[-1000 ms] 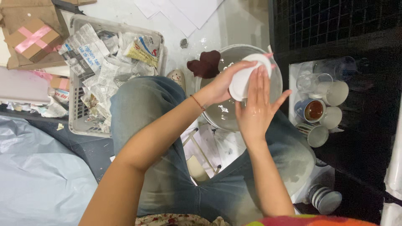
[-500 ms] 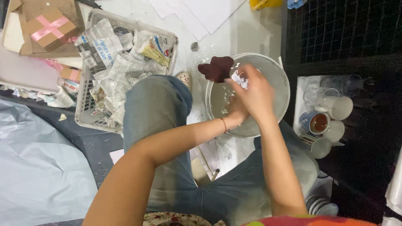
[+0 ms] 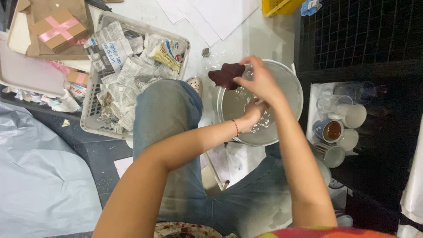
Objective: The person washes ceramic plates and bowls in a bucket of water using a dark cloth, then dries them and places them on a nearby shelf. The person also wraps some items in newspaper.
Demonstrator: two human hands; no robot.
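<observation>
A round grey basin (image 3: 296, 94) of cloudy water stands on the floor between my knees. My left hand (image 3: 254, 113) is down in the water near the basin's middle, partly hidden under my right forearm, so I cannot see what it holds. My right hand (image 3: 261, 80) hovers over the far rim. Its thumb and fingers pinch the edge of a dark red cloth (image 3: 225, 74) draped on that rim. The white cup from before is out of sight.
A white basket (image 3: 90, 115) of crumpled newspaper sits at my left knee. Several mugs and glasses (image 3: 339, 121) stand on a white tray to the right, by a black wire grid (image 3: 352, 31). A taped cardboard box (image 3: 59, 28) and a grey plastic sheet (image 3: 39, 176) lie left.
The white cup held up between both hands went down into the basin. My left hand sank into the water and my right hand moved left to the dark red cloth.
</observation>
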